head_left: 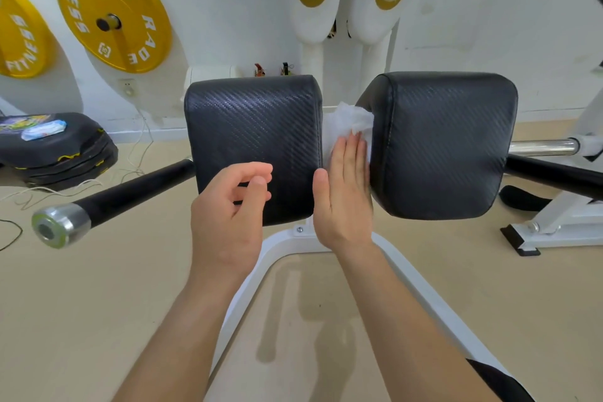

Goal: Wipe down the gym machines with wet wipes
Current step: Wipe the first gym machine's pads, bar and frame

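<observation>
At centre frame, your left hand [231, 206] hovers before the left pad [254, 127], fingers loosely curled and holding nothing. Just right of it, your right hand [342, 196] presses the wet wipe [350, 121] with straight fingers against the right pad's [447, 143] inner side.

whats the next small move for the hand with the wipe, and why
Probably slide the right hand on along the gap, dragging the wet wipe over the inner side of the right pad. Its flat fingers press the wipe between the two pads, at that inner edge. The left hand hovers by the left pad, holding nothing.
</observation>
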{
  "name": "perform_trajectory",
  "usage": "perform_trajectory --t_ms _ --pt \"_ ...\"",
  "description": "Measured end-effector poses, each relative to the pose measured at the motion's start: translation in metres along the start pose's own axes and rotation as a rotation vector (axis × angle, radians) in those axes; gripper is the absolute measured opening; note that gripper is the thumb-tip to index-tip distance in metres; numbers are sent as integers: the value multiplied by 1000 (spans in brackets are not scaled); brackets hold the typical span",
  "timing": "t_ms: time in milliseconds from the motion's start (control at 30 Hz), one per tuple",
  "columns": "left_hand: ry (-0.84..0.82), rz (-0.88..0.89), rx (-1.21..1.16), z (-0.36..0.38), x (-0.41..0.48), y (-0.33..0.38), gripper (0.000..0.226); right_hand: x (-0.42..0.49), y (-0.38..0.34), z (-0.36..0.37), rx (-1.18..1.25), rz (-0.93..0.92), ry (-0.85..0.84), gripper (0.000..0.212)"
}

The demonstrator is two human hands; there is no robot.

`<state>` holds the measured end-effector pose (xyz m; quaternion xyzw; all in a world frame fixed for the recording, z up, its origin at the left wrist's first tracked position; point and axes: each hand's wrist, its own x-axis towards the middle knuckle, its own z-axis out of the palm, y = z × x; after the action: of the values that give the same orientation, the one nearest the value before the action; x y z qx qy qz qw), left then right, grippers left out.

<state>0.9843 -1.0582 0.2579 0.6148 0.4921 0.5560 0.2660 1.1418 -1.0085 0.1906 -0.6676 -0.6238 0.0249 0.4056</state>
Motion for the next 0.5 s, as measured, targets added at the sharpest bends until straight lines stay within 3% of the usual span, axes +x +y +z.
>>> perform_trajectory --t_ms 133,333,500 --pt "-19 6 15 -3 0 -2 22 -31 5 12 -52 46 -38 72" --pt "-11 -37 6 -4 6 -7 26 20 -13 -5 79 83 17 79" --pt "-25 -26 10 -5 7 -9 24 -39 4 7 -20 56 -84 79"
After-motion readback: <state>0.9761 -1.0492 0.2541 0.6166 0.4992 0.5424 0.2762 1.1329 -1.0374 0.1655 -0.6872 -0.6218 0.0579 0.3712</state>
